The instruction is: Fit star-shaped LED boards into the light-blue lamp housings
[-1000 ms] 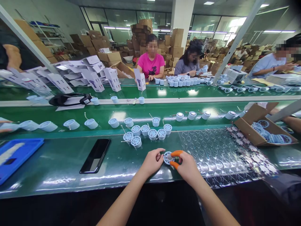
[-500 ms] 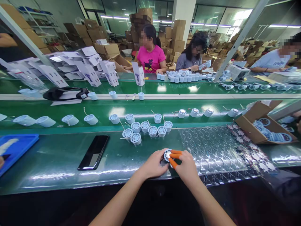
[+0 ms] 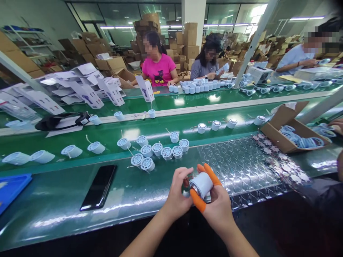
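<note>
A small pale blue cylindrical fan housing is held just above the near edge of the green bench. My right hand, with orange finger cots on thumb and forefingers, is wrapped round it from below and right. My left hand pinches its left end. A cluster of several similar housings stands on the bench just beyond my hands.
A black phone lies to the left, a blue tray at far left. Bubble wrap and an open cardboard box of blue rings lie right. More housings ride the conveyor. Three people sit opposite.
The housing has been lifted off the bench and turned on its side, closer to me. My view has shifted slightly to the right and tilted.
</note>
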Motion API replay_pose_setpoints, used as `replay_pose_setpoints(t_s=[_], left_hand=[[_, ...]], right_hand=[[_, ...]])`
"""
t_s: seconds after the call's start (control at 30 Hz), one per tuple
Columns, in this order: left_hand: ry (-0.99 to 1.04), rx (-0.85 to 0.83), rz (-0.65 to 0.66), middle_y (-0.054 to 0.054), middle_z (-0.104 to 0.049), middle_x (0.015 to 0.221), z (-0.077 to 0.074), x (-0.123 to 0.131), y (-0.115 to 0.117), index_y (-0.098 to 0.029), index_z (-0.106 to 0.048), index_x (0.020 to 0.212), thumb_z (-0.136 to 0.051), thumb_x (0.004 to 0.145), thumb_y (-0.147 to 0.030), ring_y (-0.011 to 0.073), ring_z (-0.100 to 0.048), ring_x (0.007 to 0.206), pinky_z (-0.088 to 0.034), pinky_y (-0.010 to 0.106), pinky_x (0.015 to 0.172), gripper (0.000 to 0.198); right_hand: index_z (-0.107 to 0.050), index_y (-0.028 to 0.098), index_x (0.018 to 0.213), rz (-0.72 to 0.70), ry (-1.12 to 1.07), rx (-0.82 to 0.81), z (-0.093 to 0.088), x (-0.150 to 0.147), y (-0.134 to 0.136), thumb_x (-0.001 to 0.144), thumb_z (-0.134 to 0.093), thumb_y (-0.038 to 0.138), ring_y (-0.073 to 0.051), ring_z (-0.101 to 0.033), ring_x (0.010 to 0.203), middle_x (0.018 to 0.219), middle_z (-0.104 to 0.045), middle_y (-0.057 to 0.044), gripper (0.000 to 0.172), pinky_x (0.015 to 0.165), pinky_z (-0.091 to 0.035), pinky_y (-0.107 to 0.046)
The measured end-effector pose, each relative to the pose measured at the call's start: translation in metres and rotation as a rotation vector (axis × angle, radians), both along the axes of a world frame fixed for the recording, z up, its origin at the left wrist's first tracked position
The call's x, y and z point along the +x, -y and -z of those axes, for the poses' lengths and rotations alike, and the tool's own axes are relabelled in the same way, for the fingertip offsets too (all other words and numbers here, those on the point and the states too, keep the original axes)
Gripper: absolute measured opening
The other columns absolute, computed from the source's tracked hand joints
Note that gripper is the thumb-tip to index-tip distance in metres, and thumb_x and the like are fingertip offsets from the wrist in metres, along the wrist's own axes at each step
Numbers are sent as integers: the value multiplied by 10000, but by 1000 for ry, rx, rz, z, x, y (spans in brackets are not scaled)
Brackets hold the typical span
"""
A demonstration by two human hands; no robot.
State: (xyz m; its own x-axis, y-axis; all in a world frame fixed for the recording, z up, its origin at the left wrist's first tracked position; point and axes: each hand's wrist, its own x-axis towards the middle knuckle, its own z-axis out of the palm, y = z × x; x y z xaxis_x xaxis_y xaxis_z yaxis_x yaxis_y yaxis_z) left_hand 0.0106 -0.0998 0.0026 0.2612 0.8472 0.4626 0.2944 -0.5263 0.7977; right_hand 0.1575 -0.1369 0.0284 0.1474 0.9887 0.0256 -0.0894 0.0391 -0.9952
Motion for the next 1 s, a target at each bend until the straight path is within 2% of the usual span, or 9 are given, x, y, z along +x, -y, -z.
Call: replay_pose_setpoints(t_s=[0.13, 0.27, 0.33, 0.43, 0.57, 0.67, 0.8, 0.9, 1.0], left_hand=[[-266, 263, 98, 123, -584, 1316, -6, 15, -17, -253, -428, 1421, -628, 826, -142, 257, -601, 1104, -512, 392, 885, 637], [-533, 232, 210, 106, -669, 1230, -32, 34, -86, -219, -514, 1339, -619, 795, -146, 265, -620, 1018, -477, 416, 900, 559], [-611, 179, 112, 103, -700, 1141, -47, 40, -144, -209, -542, 1319, -658, 818, -250, 277, -618, 1011, -465, 413, 918, 516], [-913, -62, -168, 87, -680, 1226, -59, 47, -237, -267, -558, 1306, -627, 850, -452, 326, -577, 1155, -444, 430, 960, 496], [-1017, -217, -182, 157, -701, 1169, -53, 38, -308, -195, -647, 1193, -686, 759, -427, 404, -595, 1143, -465, 473, 936, 494], [-1066, -314, -157, 165, -662, 1266, -39, 19, -314, -200, -633, 1246, -714, 700, -452, 387, -619, 1143, -493, 431, 925, 607], [-1106, -427, -190, 299, -573, 1339, -32, -4, -302, -86, -447, 1450, -647, 726, -599, 429, -668, 1052, -540, 461, 809, 910], [-1105, -511, -172, 264, -704, 1057, -45, -17, -295, -44, -543, 1329, -642, 726, -609, 383, -716, 798, -552, 427, 663, 832], [-1042, -439, -155, 224, -701, 1095, -72, -29, -283, -95, -544, 1315, -691, 701, -553, 365, -703, 880, -547, 394, 714, 779]], right_hand=[[-615, 227, 1276, 40, -159, -62, 14, 14, -15, 755, -833, 322, -328, -584, 1293, 1510, -505, -147, 572, 1033, -536, -461], [-370, 300, 1510, -27, -184, 22, 39, 56, -41, 843, -748, 398, -273, -598, 1284, 1492, -528, -127, 773, 1041, -519, -459], [-359, 282, 1524, 24, 160, 2, 49, 95, -52, 920, -635, 416, -239, -673, 1167, 1400, -610, -131, 678, 969, -558, -420], [-608, 192, 1335, 241, 810, -172, 52, 172, -61, 935, -577, 355, -244, -715, 987, 1185, -714, -142, 434, 894, -566, -408], [-660, 74, 1263, 457, 1151, -325, 38, 265, -66, 917, -555, 238, -369, -577, 1204, 1231, -632, -253, 397, 1053, -407, -512], [-667, 105, 1261, 413, 1314, -399, 33, 302, -80, 913, -605, 309, -383, -556, 1200, 1188, -634, -245, 408, 1039, -383, -492], [-697, 166, 1176, 261, 1438, -464, 39, 313, -103, 911, -623, 454, -341, -589, 1154, 1145, -664, -199, 398, 982, -403, -412], [-670, 130, 1170, 207, 1497, -514, 41, 311, -111, 922, -605, 416, -325, -629, 1090, 1118, -680, -214, 384, 925, -423, -386], [-648, 66, 1142, 210, 1522, -560, 30, 312, -113, 922, -566, 298, -326, -675, 983, 1032, -702, -249, 331, 842, -446, -381]])
